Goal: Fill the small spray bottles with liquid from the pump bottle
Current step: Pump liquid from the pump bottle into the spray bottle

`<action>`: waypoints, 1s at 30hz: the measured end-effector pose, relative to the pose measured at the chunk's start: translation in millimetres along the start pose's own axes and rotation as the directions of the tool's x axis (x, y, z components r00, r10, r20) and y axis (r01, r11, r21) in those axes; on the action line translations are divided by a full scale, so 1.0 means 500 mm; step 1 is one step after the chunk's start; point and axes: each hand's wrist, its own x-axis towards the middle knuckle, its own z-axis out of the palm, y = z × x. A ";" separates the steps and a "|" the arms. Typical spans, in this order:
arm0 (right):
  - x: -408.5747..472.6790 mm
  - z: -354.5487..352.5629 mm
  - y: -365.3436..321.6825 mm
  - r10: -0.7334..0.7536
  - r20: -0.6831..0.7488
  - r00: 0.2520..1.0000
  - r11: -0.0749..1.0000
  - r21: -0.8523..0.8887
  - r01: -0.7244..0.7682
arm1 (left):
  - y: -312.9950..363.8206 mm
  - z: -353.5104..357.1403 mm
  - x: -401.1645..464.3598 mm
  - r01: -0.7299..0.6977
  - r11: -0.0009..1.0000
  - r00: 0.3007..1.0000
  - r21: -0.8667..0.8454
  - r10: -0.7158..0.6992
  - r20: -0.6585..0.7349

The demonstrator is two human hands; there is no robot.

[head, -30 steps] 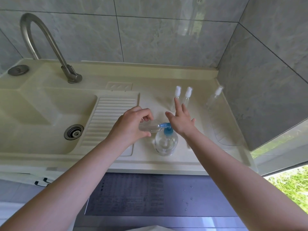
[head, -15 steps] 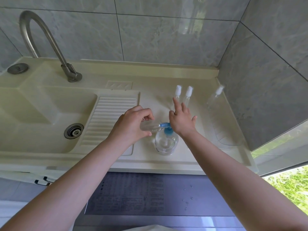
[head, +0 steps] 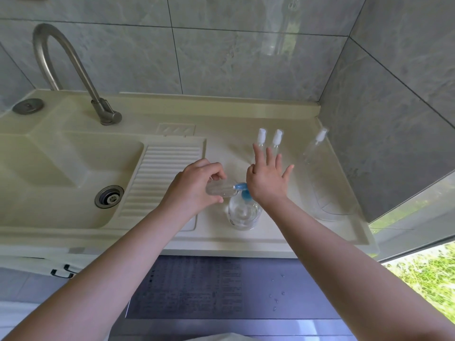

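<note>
**Small bottle held at pump spout**

Grey marbled wall tiles backed a cream moulded sink top (head: pixel 246 244) w/ ribbed drainboard. Pump bottle (head: pixel 243 214), clear and rounded, stood on it; its blue pump head (head: pixel 242 190) was mostly hidden under the right hand (head: pixel 267 179), palm pressing, fingers straight and spread. Left hand (head: pixel 194 185) gripped a small clear spray bottle (head: pixel 220 189) sideways, mouth at the spout; liquid level hard to tell. Behind the pump bottle, two capped spray bottles (head: pixel 268 141) stood partly hidden by fingers; a third (head: pixel 316 146) stood further right.
</note>
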 end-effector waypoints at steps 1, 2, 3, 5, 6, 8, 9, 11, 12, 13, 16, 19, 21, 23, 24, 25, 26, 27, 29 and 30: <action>0.000 -0.003 -0.001 -0.012 -0.012 1.000 1.000 -0.019 0.012 | -0.001 0.001 -0.002 -0.002 1.000 1.000 0.001 0.002 0.002; 0.002 -0.008 -0.003 -0.016 -0.013 1.000 1.000 -0.014 0.015 | -0.001 0.002 -0.004 -0.004 1.000 1.000 0.001 0.004 0.002; 0.005 -0.013 -0.004 -0.011 -0.006 1.000 1.000 0.012 0.011 | -0.001 0.002 -0.005 -0.006 1.000 1.000 -0.001 0.006 -0.001; 0.011 -0.017 -0.006 -0.005 -0.001 1.000 0.997 0.074 0.005 | -0.002 0.001 -0.007 -0.007 1.000 1.000 -0.010 0.007 -0.015; 0.011 -0.016 -0.007 -0.013 -0.010 1.000 0.997 0.076 0.013 | -0.003 0.000 -0.008 -0.005 1.000 1.000 -0.014 0.005 -0.019; 0.010 -0.011 -0.008 -0.031 -0.020 0.999 0.999 0.024 0.032 | -0.005 0.000 -0.007 -0.005 1.000 1.000 -0.011 0.005 -0.022; 0.009 -0.007 -0.008 -0.030 -0.013 0.999 1.000 -0.004 0.030 | -0.006 0.001 -0.007 -0.006 1.000 1.000 -0.005 0.005 -0.019; 0.005 0.000 -0.009 -0.024 -0.011 1.000 0.999 -0.045 0.024 | -0.009 0.002 -0.006 -0.006 1.000 1.000 0.008 0.007 -0.014; 0.004 0.002 -0.009 -0.029 -0.024 0.999 0.998 -0.054 0.028 | -0.010 0.002 -0.006 -0.006 1.000 1.000 0.011 0.006 -0.013; 0.004 0.002 -0.009 -0.040 -0.047 0.998 0.997 -0.060 0.038 | -0.011 0.003 -0.006 -0.005 1.000 1.000 0.013 0.006 -0.012; 0.006 -0.009 -0.012 -0.093 -0.134 0.987 0.994 -0.064 0.085 | -0.011 0.003 -0.009 -0.007 1.000 1.000 -0.003 0.007 -0.024; 0.009 -0.013 -0.017 -0.144 -0.139 0.980 0.986 -0.109 0.130 | -0.010 0.002 -0.008 -0.005 1.000 0.999 -0.018 0.005 -0.035; 0.005 -0.006 -0.017 -0.155 -0.129 0.979 0.977 -0.164 0.133 | -0.010 0.001 -0.007 -0.009 1.000 0.999 -0.008 0.009 -0.037; 0.000 0.002 -0.015 -0.158 -0.132 0.979 0.972 -0.198 0.130 | -0.012 0.002 -0.009 -0.009 1.000 0.999 0.006 0.009 -0.032; 0.000 0.003 -0.015 -0.158 -0.136 0.978 0.971 -0.203 0.128 | -0.013 0.003 -0.010 -0.008 1.000 0.999 0.010 0.009 -0.031; 0.000 0.002 -0.015 -0.154 -0.136 0.979 0.973 -0.196 0.126 | -0.014 0.003 -0.011 -0.008 1.000 1.000 0.010 0.008 -0.030; 0.001 -0.001 -0.015 -0.147 -0.131 0.981 0.977 -0.177 0.122 | -0.015 0.004 -0.013 -0.007 1.000 1.000 0.009 0.008 -0.028; 0.004 -0.006 -0.016 -0.139 -0.122 0.983 0.980 -0.157 0.119 | -0.015 0.003 -0.013 -0.008 1.000 1.000 0.007 0.008 -0.030; 0.008 -0.016 -0.017 -0.122 -0.098 0.988 0.986 -0.126 0.110 | -0.015 0.003 -0.015 -0.003 1.000 0.999 -0.001 0.003 -0.035; 0.008 -0.020 -0.018 -0.124 -0.087 0.988 0.986 -0.126 0.112 | -0.015 0.002 -0.016 0.001 1.000 0.999 -0.006 -0.001 -0.038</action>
